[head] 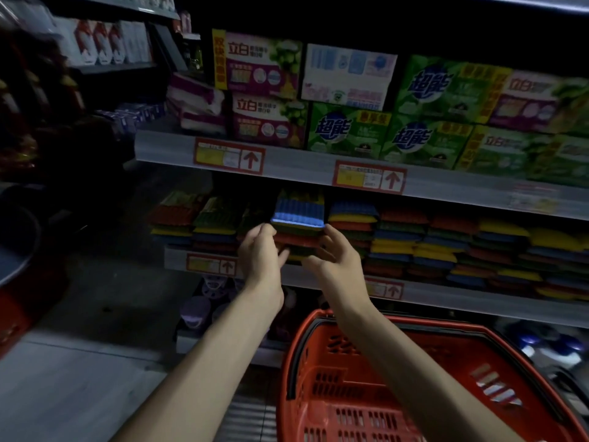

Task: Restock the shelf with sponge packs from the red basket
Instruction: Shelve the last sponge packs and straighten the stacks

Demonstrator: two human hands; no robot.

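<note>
Head view: your left hand point(259, 250) and right hand point(334, 260) flank the blue-topped sponge pack point(298, 213), which lies tilted atop a stack on the shelf point(446, 298) at 12 o'clock. Your right fingers are loosely spread, with the tips touching its corner. I cannot tell whether your curled left fingers grip it. The red basket point(350, 397) sits at 5 o'clock.

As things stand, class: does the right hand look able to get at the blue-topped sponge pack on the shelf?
Probably yes. The right hand has its fingertips at the right corner of the blue-topped sponge pack. Nothing lies between them, and the left hand is at the pack's other side, out of the way.
</note>
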